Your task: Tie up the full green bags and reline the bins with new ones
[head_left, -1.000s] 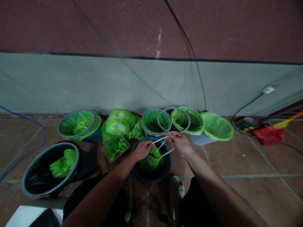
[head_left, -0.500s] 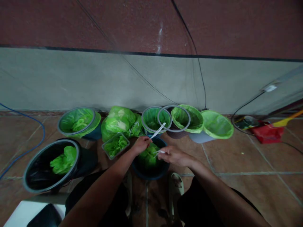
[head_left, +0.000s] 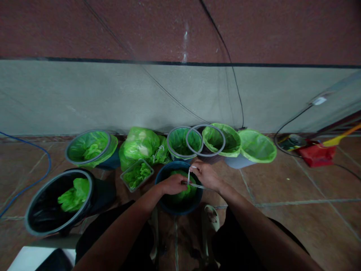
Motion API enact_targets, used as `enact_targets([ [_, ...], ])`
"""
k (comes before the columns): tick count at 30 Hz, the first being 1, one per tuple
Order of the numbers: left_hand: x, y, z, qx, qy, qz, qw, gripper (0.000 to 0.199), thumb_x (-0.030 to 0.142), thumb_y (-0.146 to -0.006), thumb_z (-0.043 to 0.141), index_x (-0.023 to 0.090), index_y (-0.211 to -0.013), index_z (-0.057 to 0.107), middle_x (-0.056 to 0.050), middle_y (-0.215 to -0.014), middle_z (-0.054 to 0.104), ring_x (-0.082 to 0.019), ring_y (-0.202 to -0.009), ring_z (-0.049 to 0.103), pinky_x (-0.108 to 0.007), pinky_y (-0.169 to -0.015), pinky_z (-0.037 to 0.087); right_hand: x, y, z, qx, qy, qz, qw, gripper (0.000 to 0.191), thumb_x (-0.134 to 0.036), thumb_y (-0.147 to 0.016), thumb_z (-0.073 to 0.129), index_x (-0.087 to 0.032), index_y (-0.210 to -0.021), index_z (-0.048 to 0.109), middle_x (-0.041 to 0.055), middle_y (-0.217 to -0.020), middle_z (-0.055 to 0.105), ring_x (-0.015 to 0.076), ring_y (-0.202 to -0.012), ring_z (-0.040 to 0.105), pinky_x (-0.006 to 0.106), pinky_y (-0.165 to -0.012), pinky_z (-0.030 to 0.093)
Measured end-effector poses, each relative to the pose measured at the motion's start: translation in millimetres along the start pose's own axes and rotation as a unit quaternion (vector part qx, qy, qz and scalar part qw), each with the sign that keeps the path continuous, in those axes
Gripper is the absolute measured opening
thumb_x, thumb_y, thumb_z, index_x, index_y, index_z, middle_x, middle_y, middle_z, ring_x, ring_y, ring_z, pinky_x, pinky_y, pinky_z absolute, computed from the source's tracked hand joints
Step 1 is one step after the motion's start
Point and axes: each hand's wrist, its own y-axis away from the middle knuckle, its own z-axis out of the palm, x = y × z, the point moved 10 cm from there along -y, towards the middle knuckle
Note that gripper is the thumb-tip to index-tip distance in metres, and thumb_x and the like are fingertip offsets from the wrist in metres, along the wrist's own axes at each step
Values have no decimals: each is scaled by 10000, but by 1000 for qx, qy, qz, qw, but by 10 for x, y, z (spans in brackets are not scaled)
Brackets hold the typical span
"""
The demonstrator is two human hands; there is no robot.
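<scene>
A dark blue bin (head_left: 166, 207) stands on the floor between my feet, with a green plastic bag (head_left: 184, 194) bunched inside it. Over its mouth, white drawstrings (head_left: 199, 186) cross each other in the gap between my hands. The fingers of my left hand (head_left: 174, 183) are closed on one drawstring, above the bag. My right hand (head_left: 206, 174) pinches another end, raised slightly higher and to the right. Whether the strands are knotted I cannot tell.
Along the wall stand a bin with a green liner (head_left: 87, 146), a full green bag (head_left: 142, 143), and more lined bins (head_left: 258, 146). A clear tub of green bags (head_left: 137, 175) sits left of the blue bin. A black-lined bin (head_left: 60, 203) lies tilted nearby. A red dustpan (head_left: 317, 155) is at right.
My hands have come closer together, and the drawstrings now cross between them. The left hand moved slightly down, and the right hand rose. The white strip no longer sticks up from my left hand.
</scene>
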Motion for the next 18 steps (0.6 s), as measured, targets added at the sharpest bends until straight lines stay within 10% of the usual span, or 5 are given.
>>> enact_targets([
  [7,-266,-16,-115,64,80,-101,990,299,295,-856,507,160,-792,765,20,-582,577,-111,-564,480,-233,-577,354,-227,237,-655,274,47,-10,960,296,-256,-923,486,-194,-1175,629,136,-1359,536,239,-1236,536,381,-1062,430],
  [18,-477,-5,-207,138,225,-129,956,241,327,-788,597,134,-742,733,-8,-652,648,-109,-586,517,-246,-600,403,121,241,578,-142,159,67,975,324,-288,-992,393,-139,-970,680,158,-951,729,282,-931,683,363,-817,467],
])
